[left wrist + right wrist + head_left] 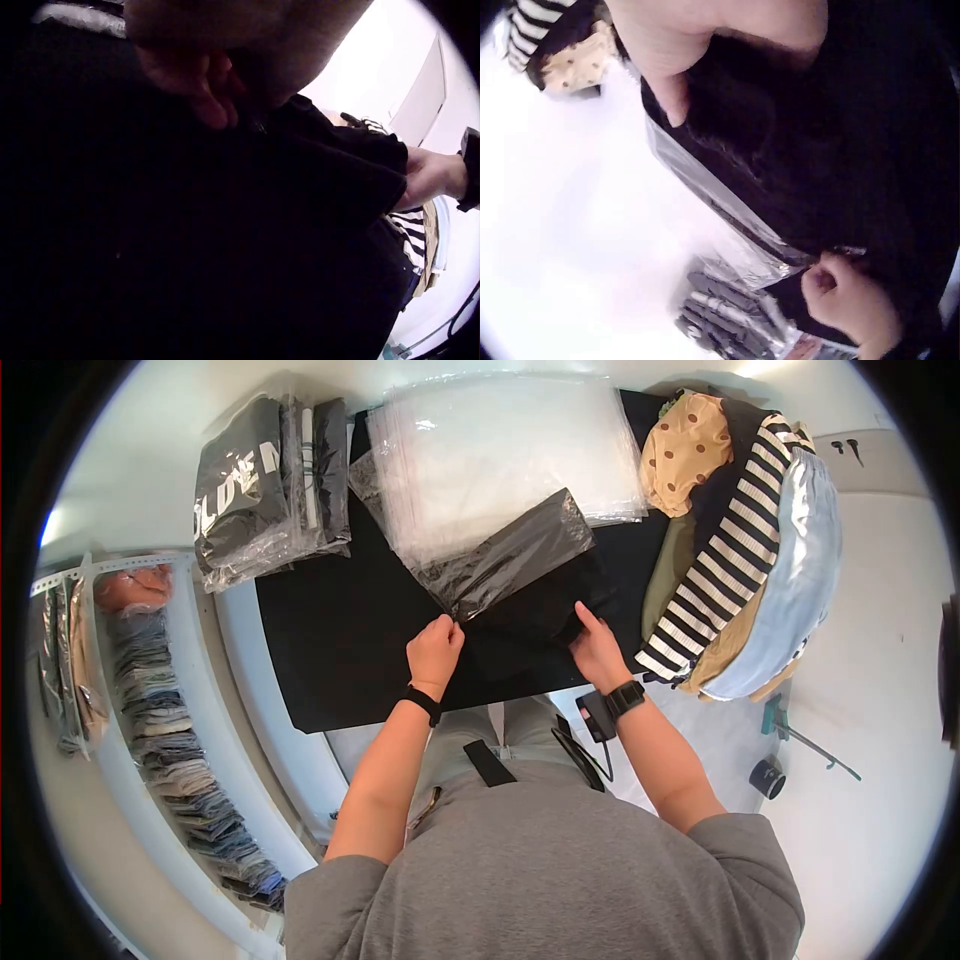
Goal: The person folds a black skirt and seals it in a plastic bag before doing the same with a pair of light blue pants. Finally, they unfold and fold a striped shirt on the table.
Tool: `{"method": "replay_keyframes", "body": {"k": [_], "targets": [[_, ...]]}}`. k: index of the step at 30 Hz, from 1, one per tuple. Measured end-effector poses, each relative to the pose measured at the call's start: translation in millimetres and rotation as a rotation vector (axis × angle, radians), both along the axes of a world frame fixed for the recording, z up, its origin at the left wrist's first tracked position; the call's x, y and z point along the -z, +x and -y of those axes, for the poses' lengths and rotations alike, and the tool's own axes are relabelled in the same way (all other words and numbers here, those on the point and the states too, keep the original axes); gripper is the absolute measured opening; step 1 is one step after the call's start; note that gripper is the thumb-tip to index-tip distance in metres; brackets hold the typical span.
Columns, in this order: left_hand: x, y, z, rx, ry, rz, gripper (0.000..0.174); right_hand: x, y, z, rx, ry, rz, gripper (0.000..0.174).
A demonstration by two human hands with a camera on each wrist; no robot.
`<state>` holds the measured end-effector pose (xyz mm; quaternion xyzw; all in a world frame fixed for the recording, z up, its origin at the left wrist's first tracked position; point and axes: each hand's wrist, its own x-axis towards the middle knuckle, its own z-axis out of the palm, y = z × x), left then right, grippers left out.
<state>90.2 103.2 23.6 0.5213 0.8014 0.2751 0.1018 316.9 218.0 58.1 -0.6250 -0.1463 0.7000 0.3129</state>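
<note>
A black garment (545,592) lies on the black table, its far part inside a clear plastic bag (525,550). With curled fingers my left hand (435,655) pinches the near corner of the bag's mouth. My right hand (598,653) grips the garment's near right edge, thumb on top and the other fingers tucked under the cloth. In the left wrist view the garment (337,161) stretches between both hands. The right wrist view has the bag's shiny edge (727,206) running along the garment up to the left hand (847,300).
Stacked clear bags (500,455) lie at the table's back. Bagged dark clothes (245,490) stand at the back left. On the right is a pile of garments with a striped one (730,550) and a light blue one (805,570). A shelf of folded clothes (175,730) runs along the left.
</note>
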Motion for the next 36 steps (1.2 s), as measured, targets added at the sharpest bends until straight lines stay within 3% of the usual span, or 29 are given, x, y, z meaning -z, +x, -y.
{"method": "replay_keyframes", "body": {"k": [2,9,12,14,17,20,21,23,24,26,28,30,32,34,36], "targets": [[-2.1,2.0,-1.0,-0.006,-0.017,-0.025,0.021,-1.8,-9.4,-11.1,-0.008,-0.235,-0.541,0.036],[-9.8,0.4,-5.7,-0.198,-0.168,-0.114,0.021,16.3,-24.8,-14.4,-0.092,-0.253,-0.642,0.021],[-9.9,-0.1,-4.1,-0.137,-0.237,-0.082,0.022,28.0,-23.3,-21.9,-0.092,-0.281,-0.719,0.019],[-15.9,2.8,-3.1,-0.038,-0.185,0.027,0.021,38.1,-25.8,-29.0,-0.093,-0.308,-0.778,0.02],[-26.5,10.9,-1.6,0.013,-0.093,0.107,0.024,36.7,-37.2,-35.5,-0.102,-0.25,-1.082,0.027],[-30.8,17.9,3.3,0.038,-0.038,0.078,0.025,46.6,-42.6,-40.2,-0.125,-0.294,-1.129,0.023],[-30.6,18.1,6.3,0.024,-0.06,0.063,0.025,54.5,-42.2,-42.5,-0.122,-0.297,-1.13,0.023],[-15.9,16.2,16.7,-0.035,-0.116,0.06,0.023,70.0,-40.8,-46.8,-0.164,-0.202,-0.619,0.02],[-11.2,16.0,21.1,-0.097,-0.169,0.057,0.022,59.6,-42.9,-45.6,-0.161,-0.202,-0.62,0.02],[-20.4,19.1,26.9,-0.123,-0.194,0.085,0.022,21.2,-50.1,-43.5,-0.244,-0.037,-0.38,0.017],[-38.5,19.1,17.8,-0.141,-0.214,0.111,0.021,25.3,-47.6,-44.0,-0.231,-0.008,-0.41,0.02],[-63.6,24.6,2.9,-0.167,-0.032,0.2,0.022,24.9,-45.4,-41.9,-0.218,0.019,-0.442,0.023],[-87.6,23.2,-21.7,-0.124,-0.002,0.224,0.018,9.0,-45.4,-32.8,-0.254,0.09,-0.5,0.04],[-112.6,21.1,-51.3,-0.018,0.093,0.228,0.012,-6.2,-47.0,-20.5,-0.258,0.148,-0.465,0.04],[-136.7,19.4,-80.0,0.06,0.188,0.107,0.015,-15.6,-47.7,-7.0,-0.333,0.412,-0.283,0.038]]}}
